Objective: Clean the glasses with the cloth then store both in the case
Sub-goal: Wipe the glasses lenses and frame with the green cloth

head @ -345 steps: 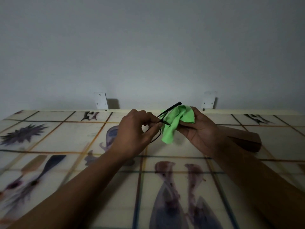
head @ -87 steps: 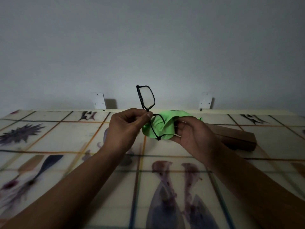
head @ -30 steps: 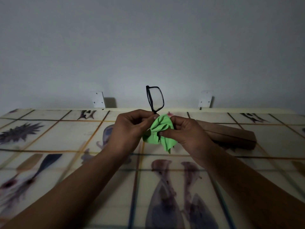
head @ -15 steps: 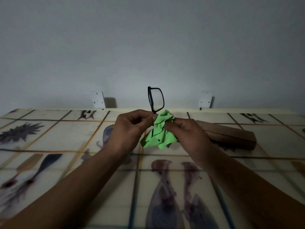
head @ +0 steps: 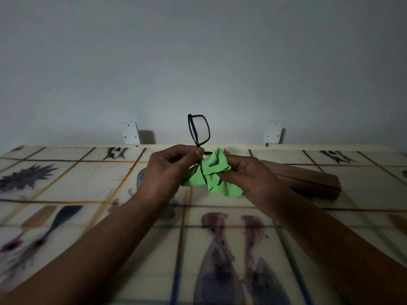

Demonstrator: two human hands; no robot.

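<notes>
Black-framed glasses (head: 199,129) stand on end above the table, one lens up against the wall. My left hand (head: 169,170) pinches the frame near its bridge. The lower lens is wrapped in a crumpled bright green cloth (head: 212,175), and my right hand (head: 248,177) grips that cloth around it. A brown glasses case (head: 308,180) lies shut on the table just behind and right of my right hand.
The table (head: 88,179) carries a printed grid cover with purple plant and fish pictures. Two white brackets (head: 131,133) sit on the grey wall along the table's far edge.
The cloth has bunched up and hangs lower around the lower lens. My right hand shifted a little right; the glasses stay upright in my left hand.
</notes>
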